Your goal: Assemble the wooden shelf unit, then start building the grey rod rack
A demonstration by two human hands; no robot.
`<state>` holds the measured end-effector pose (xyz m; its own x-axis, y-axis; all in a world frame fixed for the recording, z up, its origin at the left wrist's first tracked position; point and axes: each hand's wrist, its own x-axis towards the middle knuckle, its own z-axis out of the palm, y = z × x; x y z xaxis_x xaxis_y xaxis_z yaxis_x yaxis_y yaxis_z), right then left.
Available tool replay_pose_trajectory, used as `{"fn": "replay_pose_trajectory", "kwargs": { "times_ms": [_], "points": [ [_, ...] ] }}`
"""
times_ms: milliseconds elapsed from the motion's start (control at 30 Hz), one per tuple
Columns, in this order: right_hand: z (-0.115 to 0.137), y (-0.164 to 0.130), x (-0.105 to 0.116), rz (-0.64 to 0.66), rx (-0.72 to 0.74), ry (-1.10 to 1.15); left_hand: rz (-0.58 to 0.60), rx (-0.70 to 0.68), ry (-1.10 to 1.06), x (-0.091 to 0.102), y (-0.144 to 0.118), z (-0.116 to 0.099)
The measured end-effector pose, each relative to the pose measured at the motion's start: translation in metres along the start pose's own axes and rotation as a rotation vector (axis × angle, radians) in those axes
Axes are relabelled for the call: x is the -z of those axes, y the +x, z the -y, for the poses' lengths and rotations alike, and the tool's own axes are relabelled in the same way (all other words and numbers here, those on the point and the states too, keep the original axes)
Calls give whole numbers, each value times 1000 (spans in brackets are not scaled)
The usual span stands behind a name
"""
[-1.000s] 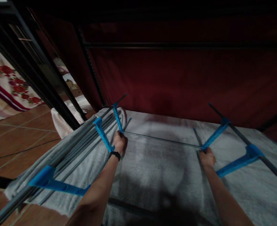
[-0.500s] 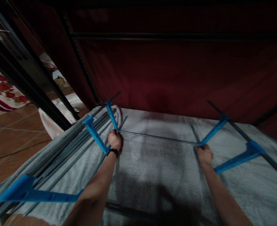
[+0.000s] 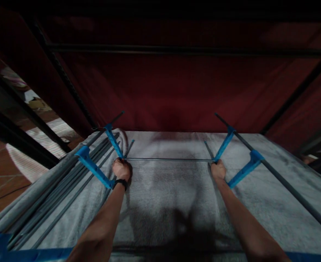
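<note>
- Crossbar (image 3: pixel 168 159) spans the gray blanket (image 3: pixel 171 189) toward its far edge, now level in view rather than slanting.
- Left hand (image 3: pixel 121 169) and right hand (image 3: pixel 218 170) remain curled closed around its 2 ends, beside blue brackets (image 3: pixel 222 146).

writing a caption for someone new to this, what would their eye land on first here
Probably the bright blue brackets, standing out on both sides of the pale blanket. Next, the left hand and right hand, at opposite ends of a thin grey crossbar in the middle of the view. Behind it all, a dark red cloth fills the background, while a bundle of grey rods lies at the left.
</note>
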<state>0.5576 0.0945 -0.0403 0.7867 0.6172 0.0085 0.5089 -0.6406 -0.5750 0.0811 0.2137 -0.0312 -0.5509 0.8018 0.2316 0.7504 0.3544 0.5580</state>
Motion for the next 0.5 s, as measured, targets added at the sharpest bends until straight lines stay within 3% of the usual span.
{"fn": "replay_pose_trajectory", "kwargs": {
  "times_ms": [133,233,400,500],
  "points": [
    [-2,-4,10,25,61,26,74,-49,-26,14,-4,-5],
    [-5,-17,14,25,96,16,73,-103,-37,26,-22,-9],
    [-14,-48,15,16,211,-17,47,-240,-91,50,-86,7],
    [-22,-68,17,-36,398,40,47,-191,-152,70,-123,32]
  ]
}}
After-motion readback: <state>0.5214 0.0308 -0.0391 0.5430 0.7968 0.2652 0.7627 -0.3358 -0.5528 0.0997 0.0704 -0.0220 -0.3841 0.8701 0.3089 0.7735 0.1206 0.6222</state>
